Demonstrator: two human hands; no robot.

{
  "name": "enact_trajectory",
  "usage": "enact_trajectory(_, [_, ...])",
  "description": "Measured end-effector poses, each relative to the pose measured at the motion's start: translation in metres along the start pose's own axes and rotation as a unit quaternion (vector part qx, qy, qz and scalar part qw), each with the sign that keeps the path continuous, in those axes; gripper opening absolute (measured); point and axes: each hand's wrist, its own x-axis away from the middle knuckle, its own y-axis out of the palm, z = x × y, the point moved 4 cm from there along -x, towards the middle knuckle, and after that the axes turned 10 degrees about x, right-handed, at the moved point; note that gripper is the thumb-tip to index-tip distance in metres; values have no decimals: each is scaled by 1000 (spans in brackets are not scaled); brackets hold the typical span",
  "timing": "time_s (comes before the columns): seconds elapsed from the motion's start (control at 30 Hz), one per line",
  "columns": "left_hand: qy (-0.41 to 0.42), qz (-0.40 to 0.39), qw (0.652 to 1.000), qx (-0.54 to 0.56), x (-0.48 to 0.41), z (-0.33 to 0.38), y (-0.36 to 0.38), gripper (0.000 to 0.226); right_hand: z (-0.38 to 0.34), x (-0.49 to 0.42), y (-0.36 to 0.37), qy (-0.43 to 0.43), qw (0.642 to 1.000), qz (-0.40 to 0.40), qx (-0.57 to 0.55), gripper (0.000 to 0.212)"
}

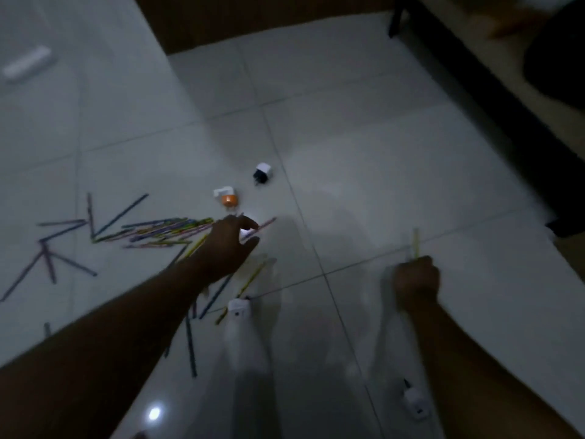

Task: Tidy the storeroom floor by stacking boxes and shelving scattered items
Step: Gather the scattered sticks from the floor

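Thin coloured sticks [164, 231] lie scattered on the pale tiled floor [364, 153], thickest in a bundle at the left centre, with loose ones fanned out towards the left edge and under the left forearm. The left hand [231, 245] reaches over the bundle's right end with its fingers loosely spread and thumb apart, next to a pink stick [264, 224] — whether it touches any is too blurred to tell. The right hand [416, 282] is well apart on the right, curled in a fist round a yellow stick [416, 243] that stands up out of it.

The tiles between and beyond the hands are bare. A dark furniture frame [493, 99] borders the floor on the right.

Just past the bundle sit a white-and-orange plug [227, 198] and a white-and-black plug [262, 174]; a white charger [415, 403] lies near the right forearm — all off the sticks.
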Motion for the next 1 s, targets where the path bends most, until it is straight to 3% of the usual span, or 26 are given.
enact_trajectory(0.1, [-68,4,997,-41,7,-32,-69,25,-97,73,20,-146,984,-53,-89,27])
enact_trajectory(0.17, [-96,-22,991,-94,10,-54,-106,27,-147,115,39,-299,941,-138,-74,47])
enact_trajectory(0.27, [-84,-74,980,-165,8,-84,-142,37,-194,152,62,-484,856,-176,52,84])
enact_trajectory(0.4, [-71,-88,977,-183,5,-125,-156,48,-233,171,94,-590,760,-168,215,112])
enact_trajectory(0.53, [-81,-23,988,-129,10,-180,-143,49,-265,167,117,-639,710,-106,276,127])
enact_trajectory(0.63, [-79,-4,990,-119,18,-219,-132,58,-295,179,121,-692,642,-49,327,125])
enact_trajectory(0.73, [20,-5,986,-168,20,-242,-134,79,-317,194,125,-712,608,-29,349,111])
enact_trajectory(0.83, [54,6,977,-206,6,-251,-134,95,-328,201,130,-732,593,-3,335,94])
enact_trajectory(0.93, [66,-41,968,-237,-14,-261,-115,110,-330,201,136,-751,590,14,297,76])
enact_trajectory(1.0, [97,-83,953,-275,-24,-264,-98,108,-327,201,140,-750,603,4,271,62])
